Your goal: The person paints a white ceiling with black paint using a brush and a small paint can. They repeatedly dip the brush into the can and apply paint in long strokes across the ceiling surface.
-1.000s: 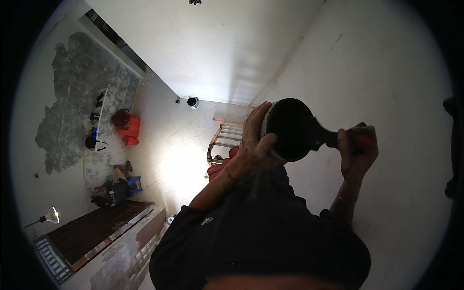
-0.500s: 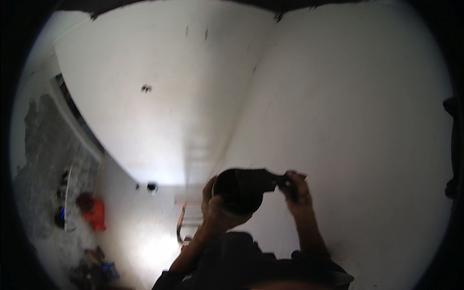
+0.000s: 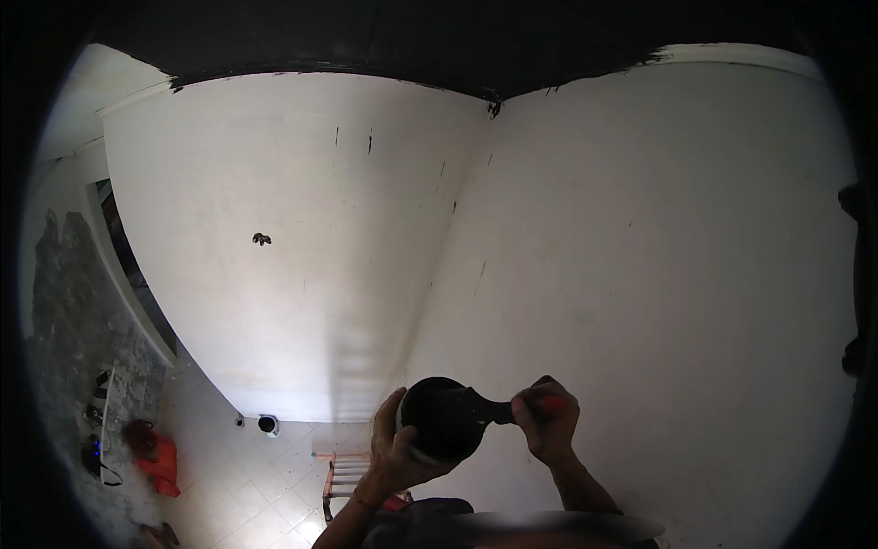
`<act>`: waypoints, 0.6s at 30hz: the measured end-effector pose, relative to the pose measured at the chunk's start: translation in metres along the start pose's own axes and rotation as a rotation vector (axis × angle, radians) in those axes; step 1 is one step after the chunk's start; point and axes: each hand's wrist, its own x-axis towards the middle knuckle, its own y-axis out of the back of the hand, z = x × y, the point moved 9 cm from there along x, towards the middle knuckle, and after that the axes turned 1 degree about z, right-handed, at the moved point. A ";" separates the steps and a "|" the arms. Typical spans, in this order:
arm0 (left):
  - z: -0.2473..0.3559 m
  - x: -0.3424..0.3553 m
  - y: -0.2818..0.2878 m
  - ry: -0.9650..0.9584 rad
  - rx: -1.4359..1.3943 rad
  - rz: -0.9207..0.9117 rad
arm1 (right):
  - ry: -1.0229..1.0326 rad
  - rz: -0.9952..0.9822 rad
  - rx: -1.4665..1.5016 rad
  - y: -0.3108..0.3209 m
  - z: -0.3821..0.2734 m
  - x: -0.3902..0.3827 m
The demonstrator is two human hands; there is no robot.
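My left hand (image 3: 395, 457) is wrapped round a round paint pot (image 3: 439, 430) whose inside is black, with the thumb at its near rim. In my right hand (image 3: 551, 421) is the handle of a dark paintbrush (image 3: 497, 413), with a bit of red showing at the fist. The brush points left, and its head reaches over the pot's right rim into the dark opening. The bristles cannot be told apart from the black inside.
White walls (image 3: 640, 274) meet in a corner, under a black-painted ceiling (image 3: 366, 37) with ragged edges. Below stand a ladder (image 3: 347, 471), a small bucket (image 3: 268, 425) and a person in red (image 3: 160, 462) on the tiled floor (image 3: 242, 494). A dark fixture hole (image 3: 262, 239) marks the left wall.
The view has tilted up, showing more black ceiling. My hands and the pot sit lower in view. The brush head, earlier lying across the pot's rim, has moved further into the opening.
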 end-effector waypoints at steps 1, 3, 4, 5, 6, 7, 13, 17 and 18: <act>0.001 0.001 0.000 0.007 -0.010 0.006 | -0.020 -0.064 0.116 -0.006 0.002 0.000; 0.002 0.001 0.000 0.006 -0.034 0.000 | -0.080 -0.043 0.022 -0.004 0.008 0.000; 0.004 0.000 -0.001 -0.004 -0.046 -0.014 | -0.096 -0.045 -0.009 -0.005 0.010 -0.001; 0.004 -0.001 -0.002 -0.003 -0.059 -0.033 | -0.095 0.004 0.061 0.000 0.008 -0.001; 0.005 -0.002 -0.001 -0.012 -0.060 -0.033 | -0.073 -0.049 0.017 -0.005 0.006 -0.002; 0.005 -0.003 0.000 -0.007 -0.061 -0.038 | -0.053 -0.105 -0.027 -0.010 0.003 -0.003; 0.009 -0.002 0.002 -0.028 -0.080 -0.031 | -0.079 -0.066 0.010 -0.010 -0.003 -0.005; 0.007 -0.002 0.003 0.013 -0.087 -0.046 | -0.023 -0.156 -0.088 -0.017 -0.007 -0.008; 0.010 -0.003 0.003 -0.003 -0.084 -0.046 | 0.000 -0.201 -0.133 -0.020 -0.008 -0.009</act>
